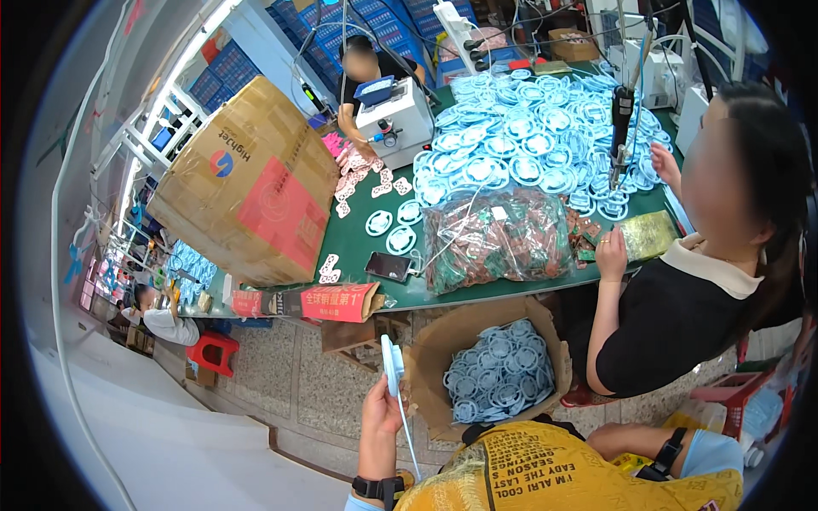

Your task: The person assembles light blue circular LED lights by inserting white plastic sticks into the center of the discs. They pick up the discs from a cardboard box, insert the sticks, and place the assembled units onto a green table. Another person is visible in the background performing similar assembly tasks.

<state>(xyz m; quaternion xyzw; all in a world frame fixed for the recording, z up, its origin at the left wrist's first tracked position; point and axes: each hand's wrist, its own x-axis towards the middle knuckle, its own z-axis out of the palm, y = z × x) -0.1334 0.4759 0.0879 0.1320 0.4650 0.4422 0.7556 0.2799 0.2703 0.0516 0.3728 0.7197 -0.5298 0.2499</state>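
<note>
My left hand (380, 409) is closed around a light blue round plastic part (393, 362), held up on edge at the lower middle. A thin pale strip or cord (410, 439) hangs from it toward my body. To the right of that hand stands an open cardboard box (558, 341) on the floor, filled with similar light blue round parts (503, 370). My right hand (607, 439) is low at the right, against my yellow apron (545, 468); its fingers are hidden.
The green table (358, 223) holds a heap of light blue parts (520, 128), a clear bag of reddish-brown boards (503, 238), a phone (388, 266) and a large carton (256, 187). A co-worker (665, 315) sits right, beside a hanging black electric screwdriver (623, 119); another person is behind.
</note>
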